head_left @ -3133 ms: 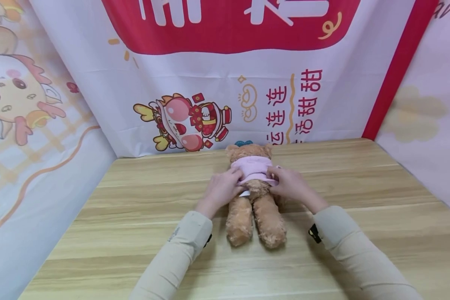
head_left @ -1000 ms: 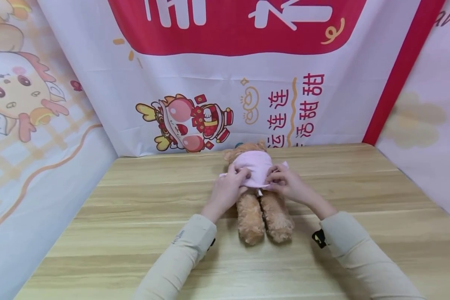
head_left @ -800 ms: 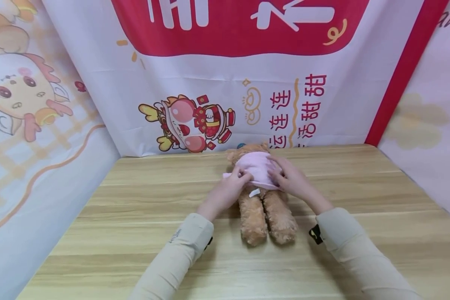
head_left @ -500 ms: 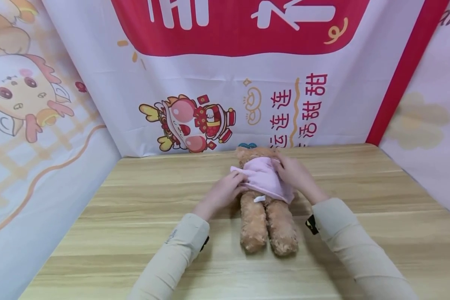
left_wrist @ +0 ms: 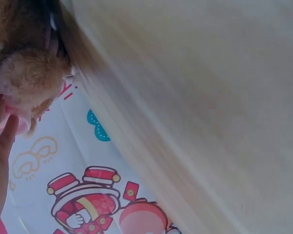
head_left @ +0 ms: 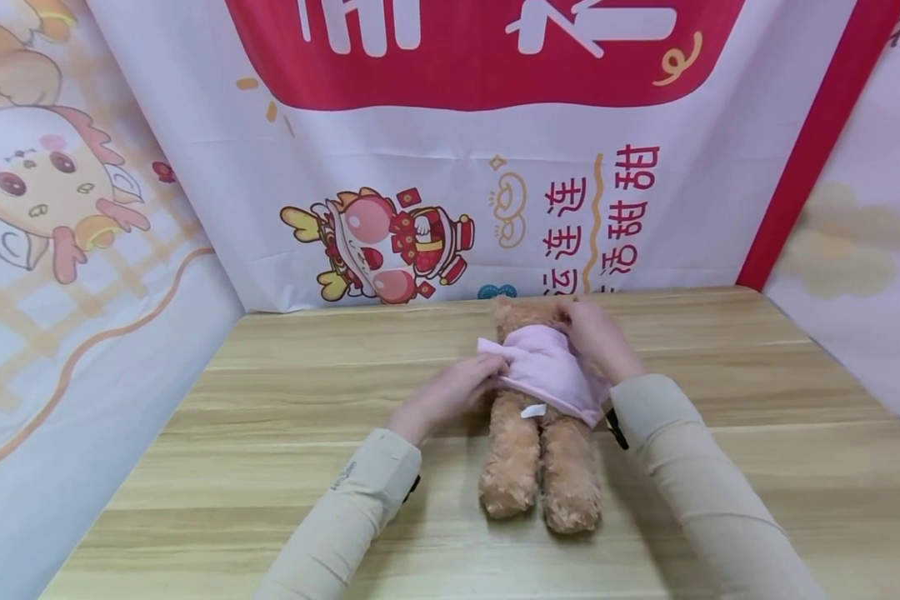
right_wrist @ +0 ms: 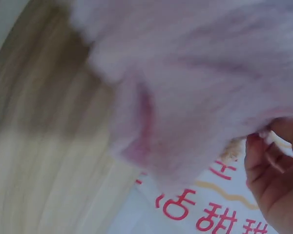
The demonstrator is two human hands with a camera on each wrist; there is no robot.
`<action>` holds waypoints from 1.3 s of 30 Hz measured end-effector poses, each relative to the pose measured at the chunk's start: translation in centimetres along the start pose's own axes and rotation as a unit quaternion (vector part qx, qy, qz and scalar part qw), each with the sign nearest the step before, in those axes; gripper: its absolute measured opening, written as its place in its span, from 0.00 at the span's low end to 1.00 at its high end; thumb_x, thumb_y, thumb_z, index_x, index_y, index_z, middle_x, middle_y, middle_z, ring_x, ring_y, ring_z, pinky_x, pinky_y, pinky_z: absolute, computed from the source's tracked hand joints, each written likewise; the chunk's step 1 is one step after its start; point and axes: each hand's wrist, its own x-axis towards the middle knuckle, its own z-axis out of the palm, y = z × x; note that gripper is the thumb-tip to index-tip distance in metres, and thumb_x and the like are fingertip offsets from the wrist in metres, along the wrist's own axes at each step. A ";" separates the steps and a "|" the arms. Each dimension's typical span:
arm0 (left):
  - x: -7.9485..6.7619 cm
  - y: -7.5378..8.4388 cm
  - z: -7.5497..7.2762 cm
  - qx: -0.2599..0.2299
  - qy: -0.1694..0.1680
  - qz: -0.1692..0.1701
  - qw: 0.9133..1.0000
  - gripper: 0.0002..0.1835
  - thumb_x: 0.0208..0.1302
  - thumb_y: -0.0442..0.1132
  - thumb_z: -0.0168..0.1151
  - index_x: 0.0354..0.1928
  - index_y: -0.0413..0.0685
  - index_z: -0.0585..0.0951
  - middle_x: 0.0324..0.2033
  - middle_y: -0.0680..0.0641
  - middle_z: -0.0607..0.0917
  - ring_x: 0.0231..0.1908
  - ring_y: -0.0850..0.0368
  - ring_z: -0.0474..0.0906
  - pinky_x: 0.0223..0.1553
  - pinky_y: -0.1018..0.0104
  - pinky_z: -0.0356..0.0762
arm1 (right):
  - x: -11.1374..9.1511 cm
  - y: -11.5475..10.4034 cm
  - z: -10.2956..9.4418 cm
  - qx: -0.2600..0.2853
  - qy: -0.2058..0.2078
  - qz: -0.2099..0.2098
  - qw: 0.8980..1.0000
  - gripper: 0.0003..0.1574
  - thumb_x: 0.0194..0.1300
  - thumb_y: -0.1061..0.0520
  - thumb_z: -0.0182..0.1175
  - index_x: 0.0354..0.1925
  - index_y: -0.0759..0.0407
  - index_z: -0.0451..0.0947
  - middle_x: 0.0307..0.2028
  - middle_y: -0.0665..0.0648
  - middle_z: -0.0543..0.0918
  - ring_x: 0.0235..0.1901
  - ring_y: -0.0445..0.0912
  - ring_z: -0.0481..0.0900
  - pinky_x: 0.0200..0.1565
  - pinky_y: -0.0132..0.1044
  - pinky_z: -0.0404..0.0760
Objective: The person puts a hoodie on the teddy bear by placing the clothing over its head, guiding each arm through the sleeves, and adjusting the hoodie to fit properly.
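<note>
A brown plush teddy bear (head_left: 512,467) lies on the wooden table, legs toward me and a white tag (head_left: 532,411) showing at its rear. Over its body is a pink doll top (head_left: 547,367), its hem slanting down to the right. My left hand (head_left: 450,392) holds the top's left edge; in the left wrist view its fingers (left_wrist: 9,130) are on pink cloth beside the bear's furry limb (left_wrist: 31,80). Up by the bear's head, my right hand (head_left: 600,337) pinches the upper edge of the top (right_wrist: 185,112) between thumb and fingertips. Its fingers partly cover the head.
The wooden table (head_left: 292,467) runs back to a printed banner (head_left: 390,133) hung close behind the bear's head. Printed cloth walls, left (head_left: 120,358) and right (head_left: 855,292), flank the table.
The bear has shifted right and toward me. My right hand has moved from the top's lower right side up to the head end, and the hem now hangs lower on the right.
</note>
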 end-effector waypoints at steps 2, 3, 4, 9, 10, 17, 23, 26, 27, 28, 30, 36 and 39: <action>0.1 0.2 -0.2 0.012 0.003 -0.009 1.000 0.04 0.71 0.37 0.51 0.42 0.48 0.75 0.43 0.50 0.82 0.49 0.56 0.79 0.62 0.58 0.71 | -0.1 0.6 0.1 0.008 0.009 0.011 1.000 0.08 0.68 0.65 0.48 0.37 0.62 0.76 0.38 0.64 0.80 0.41 0.58 0.78 0.45 0.52 0.77; 0.1 0.4 -0.3 0.019 0.005 -0.013 1.000 0.04 0.71 0.38 0.50 0.41 0.49 0.74 0.42 0.51 0.83 0.50 0.56 0.79 0.64 0.55 0.68 | -0.2 0.9 0.2 0.013 0.018 0.016 1.000 0.09 0.66 0.68 0.47 0.36 0.62 0.75 0.37 0.64 0.80 0.39 0.57 0.77 0.43 0.51 0.76; 0.1 0.6 -0.5 0.028 0.007 -0.019 0.999 0.04 0.71 0.39 0.51 0.40 0.50 0.74 0.41 0.51 0.83 0.50 0.56 0.79 0.65 0.52 0.66 | -0.3 1.2 0.2 0.019 0.028 0.022 0.999 0.10 0.65 0.69 0.45 0.35 0.62 0.74 0.35 0.63 0.79 0.37 0.56 0.77 0.40 0.50 0.76; -0.7 0.4 -1.0 0.020 -0.008 -0.041 0.999 0.02 0.69 0.37 0.53 0.37 0.48 0.73 0.35 0.50 0.83 0.43 0.55 0.81 0.68 0.45 0.60 | -1.5 3.6 -0.3 0.052 0.085 0.078 0.992 0.12 0.60 0.72 0.44 0.38 0.67 0.73 0.36 0.68 0.79 0.35 0.59 0.77 0.37 0.51 0.76; -1.1 0.1 -1.0 0.011 -0.015 -0.054 0.998 0.02 0.68 0.35 0.53 0.35 0.47 0.73 0.33 0.50 0.83 0.40 0.56 0.81 0.68 0.45 0.60 | -1.8 4.5 -0.6 0.054 0.101 0.091 0.989 0.11 0.62 0.71 0.44 0.39 0.68 0.73 0.37 0.69 0.79 0.36 0.61 0.77 0.37 0.53 0.76; -2.3 -1.7 -2.2 -0.023 0.021 -0.154 0.988 0.06 0.71 0.38 0.51 0.37 0.49 0.77 0.28 0.50 0.81 0.29 0.62 0.74 0.37 0.65 0.78 | -3.7 9.2 -2.0 0.057 0.155 0.117 0.979 0.09 0.70 0.62 0.49 0.37 0.69 0.71 0.33 0.70 0.78 0.34 0.63 0.75 0.35 0.53 0.71; -0.3 -0.9 -2.0 -0.014 0.003 -0.118 0.993 0.08 0.69 0.42 0.54 0.40 0.48 0.80 0.36 0.51 0.84 0.36 0.61 0.78 0.42 0.65 0.79 | -3.2 8.5 -1.6 0.063 0.123 0.090 0.986 0.10 0.71 0.61 0.49 0.36 0.68 0.71 0.30 0.67 0.77 0.32 0.59 0.74 0.32 0.46 0.70; 0.3 -0.4 -1.7 -0.005 0.001 -0.122 0.992 0.08 0.68 0.44 0.57 0.43 0.49 0.80 0.39 0.50 0.82 0.41 0.57 0.80 0.46 0.63 0.80 | -2.9 7.7 -1.4 0.075 0.113 0.087 0.987 0.11 0.72 0.60 0.48 0.37 0.68 0.71 0.32 0.68 0.77 0.34 0.59 0.74 0.35 0.48 0.71; 0.4 -0.3 -1.6 -0.003 0.002 -0.126 0.992 0.09 0.67 0.44 0.57 0.44 0.49 0.80 0.41 0.49 0.81 0.42 0.56 0.80 0.48 0.61 0.80 | -2.8 7.6 -1.3 0.079 0.111 0.084 0.987 0.11 0.72 0.60 0.48 0.38 0.69 0.71 0.34 0.69 0.77 0.35 0.60 0.75 0.36 0.49 0.72; 0.5 -0.2 -1.5 0.000 0.002 -0.130 0.992 0.11 0.67 0.45 0.58 0.46 0.48 0.80 0.42 0.48 0.80 0.43 0.54 0.80 0.48 0.60 0.80 | -2.7 7.4 -1.3 0.086 0.105 0.082 0.987 0.12 0.72 0.60 0.48 0.40 0.69 0.71 0.35 0.69 0.78 0.37 0.60 0.75 0.38 0.51 0.72; 0.8 0.0 -1.3 0.001 -0.002 -0.142 0.990 0.14 0.68 0.47 0.57 0.50 0.48 0.78 0.46 0.46 0.78 0.45 0.51 0.79 0.50 0.57 0.80 | -2.5 7.1 -1.2 0.103 0.092 0.071 0.988 0.14 0.72 0.59 0.48 0.44 0.71 0.71 0.40 0.72 0.78 0.41 0.62 0.76 0.43 0.54 0.74; 1.7 0.5 -0.9 -0.011 -0.004 -0.174 0.985 0.24 0.69 0.51 0.54 0.64 0.54 0.69 0.60 0.39 0.71 0.57 0.44 0.74 0.58 0.48 0.75 | -2.4 6.4 -1.3 0.192 -0.009 0.014 0.981 0.27 0.68 0.60 0.51 0.61 0.75 0.61 0.57 0.78 0.70 0.59 0.70 0.69 0.60 0.60 0.70; 2.4 1.1 -0.7 0.005 0.002 -0.180 0.984 0.27 0.67 0.54 0.55 0.66 0.58 0.68 0.65 0.38 0.67 0.64 0.40 0.67 0.64 0.45 0.68 | -2.5 6.0 -1.3 0.223 -0.074 -0.016 0.972 0.38 0.66 0.62 0.54 0.67 0.74 0.52 0.65 0.79 0.59 0.65 0.73 0.60 0.65 0.62 0.62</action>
